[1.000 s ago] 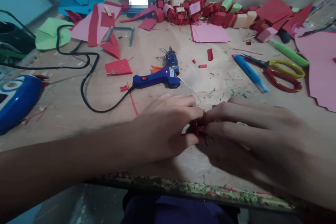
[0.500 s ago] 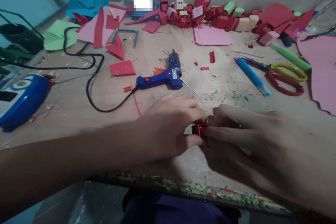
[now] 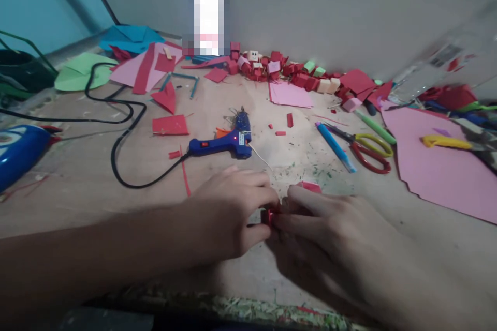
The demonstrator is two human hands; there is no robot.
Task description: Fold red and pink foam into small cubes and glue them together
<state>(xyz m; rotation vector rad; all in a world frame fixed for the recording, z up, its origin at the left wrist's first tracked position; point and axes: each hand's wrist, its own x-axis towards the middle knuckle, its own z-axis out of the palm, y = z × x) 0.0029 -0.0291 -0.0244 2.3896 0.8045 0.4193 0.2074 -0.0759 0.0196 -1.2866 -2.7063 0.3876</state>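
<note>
Between the thumb and fingers of my left hand (image 3: 240,212) is a small folded red paper piece (image 3: 267,216), low over the table's front part. My right hand (image 3: 330,217) meets it from the right, its fingertips pressed against the same piece; the fingers partly hide it. A pink-red paper scrap (image 3: 311,186) shows just behind my right hand. Beyond my left hand lies a blue hot glue gun (image 3: 225,143), its small red light lit and strings of dried glue at the nozzle.
Scissors (image 3: 370,152) and a blue pen-like stick (image 3: 336,147) lie right of the glue gun. A yellow cutter (image 3: 446,141) rests on pink paper (image 3: 438,181). Folded paper cubes (image 3: 303,80) line the wall. A black cable (image 3: 116,165) loops at left; a bottle (image 3: 446,62) stands far right.
The view has tilted up and turned right, so the bottle and yellow cutter now show. My hands keep the red piece between them; the pink-red scrap behind the right hand has come into sight.
</note>
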